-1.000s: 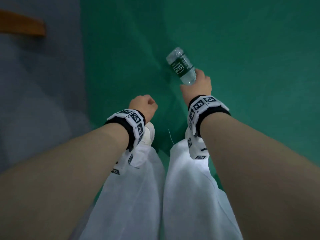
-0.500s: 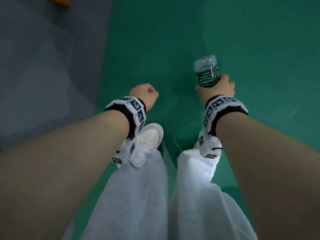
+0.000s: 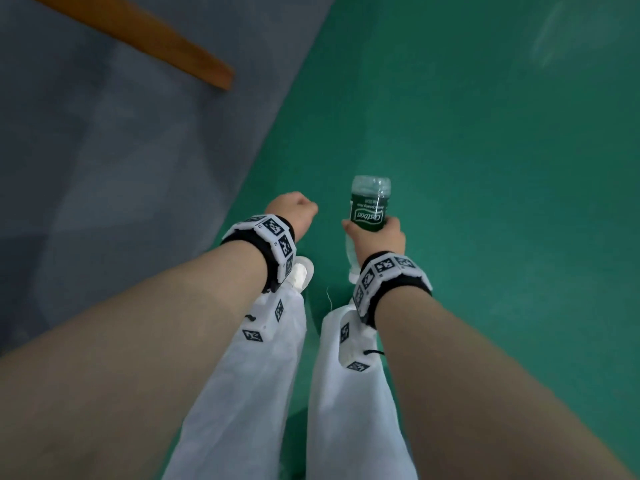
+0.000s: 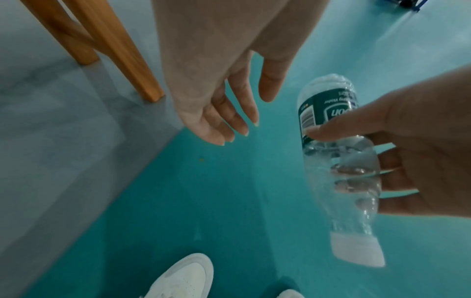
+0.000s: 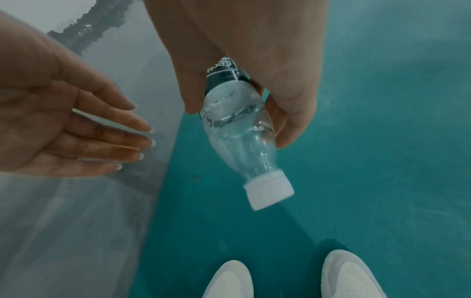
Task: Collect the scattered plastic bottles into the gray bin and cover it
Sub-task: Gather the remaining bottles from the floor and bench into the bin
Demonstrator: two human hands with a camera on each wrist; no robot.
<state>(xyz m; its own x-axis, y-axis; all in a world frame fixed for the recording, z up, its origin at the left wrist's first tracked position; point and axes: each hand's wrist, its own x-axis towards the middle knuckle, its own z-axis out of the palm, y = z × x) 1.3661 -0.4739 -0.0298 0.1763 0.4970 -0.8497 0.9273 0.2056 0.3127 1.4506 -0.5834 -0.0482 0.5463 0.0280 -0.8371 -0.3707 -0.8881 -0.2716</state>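
Note:
My right hand [image 3: 375, 237] grips a clear plastic bottle [image 3: 369, 209] with a dark green label, held cap down above the green floor. The right wrist view shows the bottle [image 5: 237, 125] between thumb and fingers, its white cap [image 5: 269, 190] pointing toward my shoes. In the left wrist view the same bottle [image 4: 333, 153] hangs at the right, wrapped by that hand. My left hand [image 3: 294, 213] hangs beside it, empty, its fingers [image 4: 229, 121] loose and nearly straight. No gray bin is in view.
A grey floor area [image 3: 104, 168] borders the green floor [image 3: 485, 133] on the left. Orange wooden furniture legs [image 4: 112, 46] stand on the grey part. My white shoes [image 5: 351, 278] and white trousers [image 3: 242, 393] are below the hands.
The right hand has carried the bottle up and in, turning it from slanted to base-up, cap down. The view has swung toward the grey floor and the wooden leg. The left hand stays empty.

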